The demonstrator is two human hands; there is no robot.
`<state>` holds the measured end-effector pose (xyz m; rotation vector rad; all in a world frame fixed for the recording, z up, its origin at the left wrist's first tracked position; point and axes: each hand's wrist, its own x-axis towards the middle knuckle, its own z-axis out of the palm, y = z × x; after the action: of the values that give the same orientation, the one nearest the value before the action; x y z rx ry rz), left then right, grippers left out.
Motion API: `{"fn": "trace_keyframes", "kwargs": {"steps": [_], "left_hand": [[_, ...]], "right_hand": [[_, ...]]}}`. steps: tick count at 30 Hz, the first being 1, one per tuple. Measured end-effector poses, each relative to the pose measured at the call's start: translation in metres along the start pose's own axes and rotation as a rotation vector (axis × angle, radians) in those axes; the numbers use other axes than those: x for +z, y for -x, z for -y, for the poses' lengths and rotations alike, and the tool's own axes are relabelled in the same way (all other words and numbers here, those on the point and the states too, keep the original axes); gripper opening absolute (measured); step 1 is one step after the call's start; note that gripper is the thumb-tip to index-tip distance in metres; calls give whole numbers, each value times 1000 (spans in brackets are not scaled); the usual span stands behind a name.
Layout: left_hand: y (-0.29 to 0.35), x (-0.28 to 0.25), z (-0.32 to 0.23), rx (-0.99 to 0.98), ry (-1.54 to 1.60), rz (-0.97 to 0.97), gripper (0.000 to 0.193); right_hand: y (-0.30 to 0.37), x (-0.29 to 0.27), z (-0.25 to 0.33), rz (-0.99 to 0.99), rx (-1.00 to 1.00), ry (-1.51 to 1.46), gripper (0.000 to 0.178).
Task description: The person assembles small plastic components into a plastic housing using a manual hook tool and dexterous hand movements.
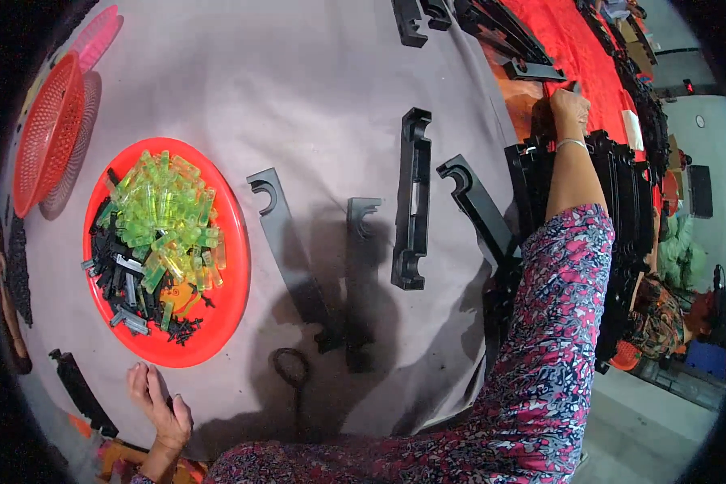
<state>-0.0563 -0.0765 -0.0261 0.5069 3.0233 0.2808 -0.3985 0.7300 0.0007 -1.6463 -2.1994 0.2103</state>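
My left hand (158, 402) rests flat on the grey table cover (298, 81), fingers apart, just below the rim of a round red tray (230, 282) and holding nothing. The tray carries several clear yellow-green plastic pieces (163, 216) and small black and grey parts (125, 278). My right hand (569, 109), arm stretched out in a patterned pink sleeve, reaches to the far right and touches the top of a row of black plastic brackets (621, 202) standing on edge; its grip is hidden. Several long black brackets (412, 198) lie loose mid-table.
A red mesh basket (48, 133) and a pink one (97, 34) stand at the far left. Another black bracket (81, 390) lies at the near left edge. More black parts (500, 36) lie at the back on a red cloth (585, 56). A person sits at the right (678, 250).
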Motion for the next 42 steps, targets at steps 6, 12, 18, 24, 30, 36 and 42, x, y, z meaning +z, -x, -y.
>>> {"fn": "trace_keyframes", "kwargs": {"steps": [6,12,18,24,30,36,42], "left_hand": [[1,2,2,24,-33,-8,60],[-2,3,-3,-10,42,-3,60],[2,-4,1,7,-18,10,61],[10,6,10,26,8,-19,62],[6,13,8,59,39,-45,63],[3,-3,1,27,-5,-26,62],[-3,6,-2,40,25,-36,61]], "right_hand": [[2,-4,43,-192,25,-475,55],[8,7,88,90,-100,-183,90],[37,36,66,148,46,-273,134],[-24,58,77,305,-49,-108,123],[-55,58,59,238,89,-295,101],[34,47,51,75,195,-433,117],[58,-30,68,441,4,-1275,71]]}}
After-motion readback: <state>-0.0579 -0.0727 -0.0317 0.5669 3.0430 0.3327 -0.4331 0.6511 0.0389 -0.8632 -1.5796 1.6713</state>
